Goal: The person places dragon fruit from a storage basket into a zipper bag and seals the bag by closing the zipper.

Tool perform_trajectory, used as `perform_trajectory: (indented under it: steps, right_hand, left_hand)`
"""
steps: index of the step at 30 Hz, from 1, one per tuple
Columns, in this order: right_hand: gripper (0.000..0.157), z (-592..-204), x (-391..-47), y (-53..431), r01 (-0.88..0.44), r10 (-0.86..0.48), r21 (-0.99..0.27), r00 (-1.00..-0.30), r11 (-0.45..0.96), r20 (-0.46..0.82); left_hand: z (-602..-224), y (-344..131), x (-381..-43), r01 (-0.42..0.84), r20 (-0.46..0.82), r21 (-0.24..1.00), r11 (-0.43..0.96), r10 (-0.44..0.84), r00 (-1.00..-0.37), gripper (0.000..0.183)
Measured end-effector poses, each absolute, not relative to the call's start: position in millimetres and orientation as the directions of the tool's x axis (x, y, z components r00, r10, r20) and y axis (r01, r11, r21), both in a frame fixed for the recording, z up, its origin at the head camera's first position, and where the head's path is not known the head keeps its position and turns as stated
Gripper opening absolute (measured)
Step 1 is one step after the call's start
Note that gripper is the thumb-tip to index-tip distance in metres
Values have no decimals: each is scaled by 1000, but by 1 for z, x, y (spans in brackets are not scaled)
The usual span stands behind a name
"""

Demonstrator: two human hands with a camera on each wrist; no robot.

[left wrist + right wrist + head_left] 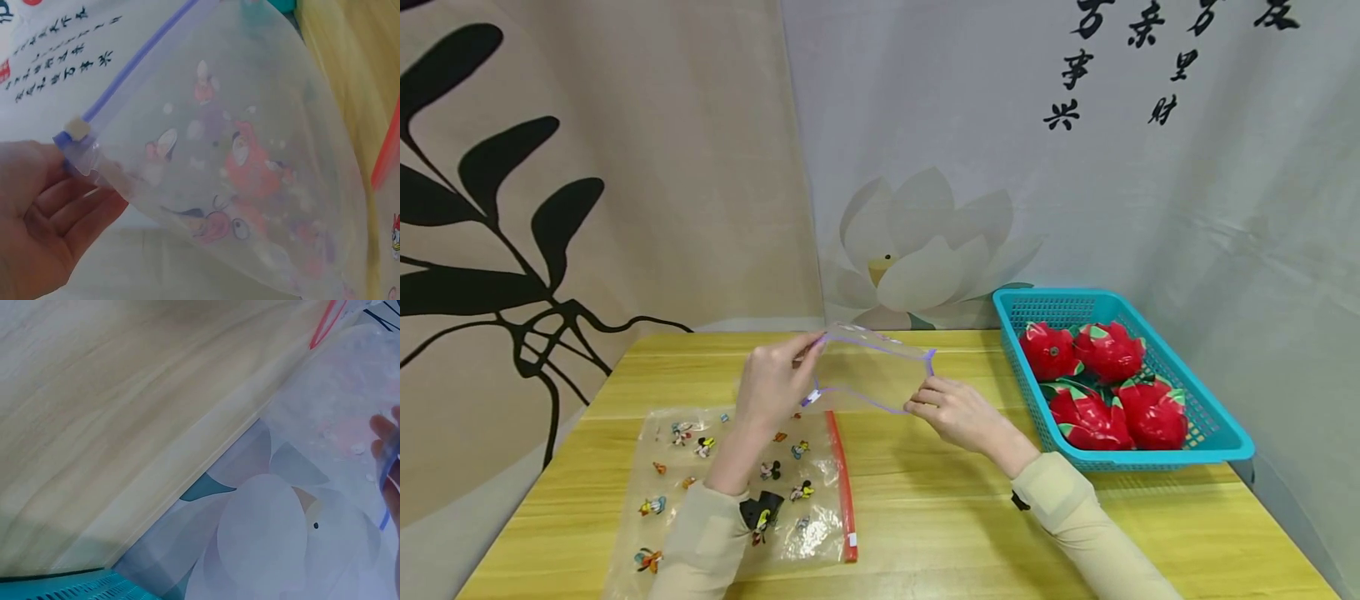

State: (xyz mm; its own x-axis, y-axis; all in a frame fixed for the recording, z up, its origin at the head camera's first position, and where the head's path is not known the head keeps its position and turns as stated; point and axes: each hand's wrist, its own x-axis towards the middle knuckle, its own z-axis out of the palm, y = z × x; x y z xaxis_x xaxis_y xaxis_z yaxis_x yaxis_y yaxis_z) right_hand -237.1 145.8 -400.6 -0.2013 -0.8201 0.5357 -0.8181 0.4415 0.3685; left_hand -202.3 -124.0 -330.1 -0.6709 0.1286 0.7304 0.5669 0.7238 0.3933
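Note:
Between the two hands hangs a clear zip bag (872, 375) with a purple seal, its mouth spread apart. In the left wrist view the bag (250, 169) shows pink cartoon prints and a pale slider (77, 129) at the seal's end. My left hand (775, 375) pinches the bag's left end between thumb and fingers. The right hand (955, 408) pinches the purple edge on the other side. Below the left forearm lies a larger clear zip bag (812, 533) with a red seal (842, 492) and cartoon prints, flat on the wooden table (925, 517).
At the right of the table stands a turquoise basket (1150, 457). Several red dragon fruits (1153, 414) with green tips lie in it. A printed cloth backdrop (925, 108) hangs behind the table's far edge.

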Motion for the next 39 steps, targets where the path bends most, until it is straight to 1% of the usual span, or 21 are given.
perform_trajectory:
  steps: [4,9,12,15,18,23,26,30,35,37,39]
  right_hand:
    - [23,-400,-239,146,-818,-800,345,-213,460,561]
    - [21,-398,-240,147,-817,-776,315,-232,483,586]
    - [21,-397,-240,148,-817,-774,310,-238,487,587]
    - [21,-397,-240,148,-817,-774,311,-237,486,587]
    - [20,-398,-240,149,-821,-776,307,-236,481,585]
    - [21,-399,-240,150,-829,-781,307,-225,468,583]
    - [21,-394,-237,151,-831,-790,306,-232,464,568]
    - [24,-376,-232,157,-827,-793,298,-258,477,552]
    - [34,-339,-230,176,-820,-753,247,-298,517,587]
    - [36,-323,-232,187,-811,-730,221,-323,542,602]
    - [36,-307,-235,200,-788,-710,201,-373,582,597]
  left_hand:
    - [-330,-126,-200,591,685,429,683,180,-706,20]
    - [-332,-127,-196,589,627,519,619,191,-755,27]
    - [-334,-127,-195,593,623,546,591,187,-760,28]
    - [-335,-125,-195,603,645,534,592,176,-744,24]
    - [-335,-122,-196,611,689,486,624,156,-707,21]
    - [-338,-115,-200,624,784,360,693,138,-606,17]
    - [-339,-112,-201,632,816,316,707,139,-562,14]
    - [-340,-109,-202,643,819,319,696,139,-556,14]
    - [-341,-108,-202,643,816,330,692,133,-562,15]
    - [-341,-108,-203,642,817,332,692,130,-562,15]
    - [-341,-108,-203,640,816,335,691,127,-564,15]
